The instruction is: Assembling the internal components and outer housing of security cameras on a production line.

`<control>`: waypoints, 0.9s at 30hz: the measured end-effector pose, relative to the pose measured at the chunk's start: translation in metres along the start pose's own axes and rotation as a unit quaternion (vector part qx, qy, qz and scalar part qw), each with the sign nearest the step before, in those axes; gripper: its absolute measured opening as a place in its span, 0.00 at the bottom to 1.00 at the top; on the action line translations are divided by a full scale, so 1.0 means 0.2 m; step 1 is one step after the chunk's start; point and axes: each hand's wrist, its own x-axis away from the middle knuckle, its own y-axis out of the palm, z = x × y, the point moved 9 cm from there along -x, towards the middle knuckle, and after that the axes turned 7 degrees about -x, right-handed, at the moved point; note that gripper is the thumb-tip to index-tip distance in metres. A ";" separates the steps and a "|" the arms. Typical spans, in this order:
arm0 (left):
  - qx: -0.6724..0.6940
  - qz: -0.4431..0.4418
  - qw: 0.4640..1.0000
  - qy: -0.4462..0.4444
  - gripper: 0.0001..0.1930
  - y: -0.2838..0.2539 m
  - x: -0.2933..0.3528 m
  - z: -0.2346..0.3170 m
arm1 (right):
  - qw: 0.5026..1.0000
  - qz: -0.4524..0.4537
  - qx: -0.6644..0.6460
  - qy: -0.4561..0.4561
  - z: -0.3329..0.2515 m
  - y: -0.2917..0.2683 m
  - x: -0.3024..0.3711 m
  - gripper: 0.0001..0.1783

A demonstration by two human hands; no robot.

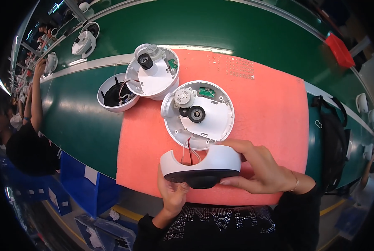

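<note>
A white curved housing shell (214, 161) with a dark underside is held in both hands, just above the near edge of the red foam mat (270, 104). My left hand (172, 192) grips it from below at the left. My right hand (258, 169) clasps its right end, fingers over the top and under the dark face. Red and white wires (190, 150) run from the shell up to a round white base plate (199, 111) lying on the mat, which carries a silver motor, a black hub and a small green circuit board.
A second white base plate with a motor (153, 72) and an open white shell with black inside (115, 94) sit at the mat's far left on the green conveyor belt (82, 117). Another person (28, 125) works at the left. Blue bins (80, 178) stand below.
</note>
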 end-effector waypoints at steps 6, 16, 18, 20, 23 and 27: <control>0.048 0.023 0.999 0.007 0.34 -0.01 0.02 -0.04 | 0.997 0.022 -0.031 -0.067 -0.01 0.03 -0.01 0.38; 0.031 0.009 0.999 -0.004 0.30 0.07 -0.02 0.03 | 0.996 0.032 -0.080 -0.035 -0.02 0.06 -0.08 0.42; 0.058 0.004 0.998 0.007 0.26 0.08 -0.02 0.02 | 0.994 0.052 -0.049 -0.084 -0.06 0.04 -0.08 0.40; 0.066 -0.002 0.998 0.014 0.25 0.07 -0.02 0.00 | 0.996 0.046 -0.042 -0.066 -0.05 0.04 -0.09 0.39; 0.049 0.034 0.998 -0.007 0.22 0.01 0.00 0.00 | 0.997 0.033 -0.050 -0.045 -0.07 0.06 -0.09 0.36; 0.056 0.040 0.994 -0.085 0.29 -0.03 0.03 -0.08 | 0.996 0.040 -0.076 -0.032 -0.08 0.06 -0.07 0.36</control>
